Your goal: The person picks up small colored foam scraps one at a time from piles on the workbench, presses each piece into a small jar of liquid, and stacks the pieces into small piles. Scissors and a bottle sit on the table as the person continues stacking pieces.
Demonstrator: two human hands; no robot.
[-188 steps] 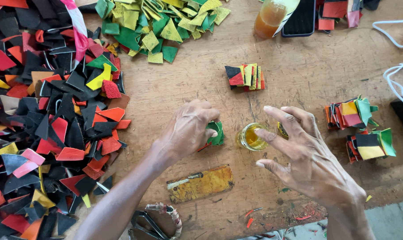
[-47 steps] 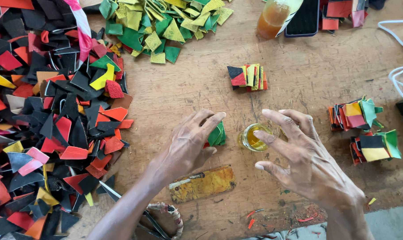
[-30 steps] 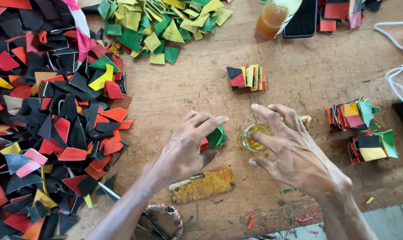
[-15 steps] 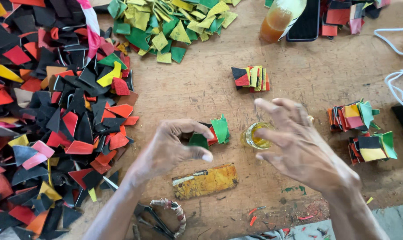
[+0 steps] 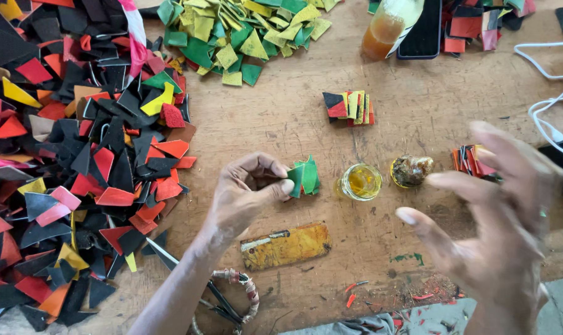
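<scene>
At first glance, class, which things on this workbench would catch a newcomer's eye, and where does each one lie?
The big heap of black, red and yellow scraps fills the left side, with a smaller green and yellow pile at the top. At the centre, the left hand pinches a folded green piece beside a small jar of yellow liquid. The right hand, blurred and open, hovers at the lower right, holding nothing.

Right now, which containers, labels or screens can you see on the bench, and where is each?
Bottle: top edge, amber liquid, pale label.
Phone: beside the bottle, dark screen, flat.
Small jar: centre, round, yellowish contents, right of the left hand.
Jar lid: just right of the jar, brownish residue.
</scene>
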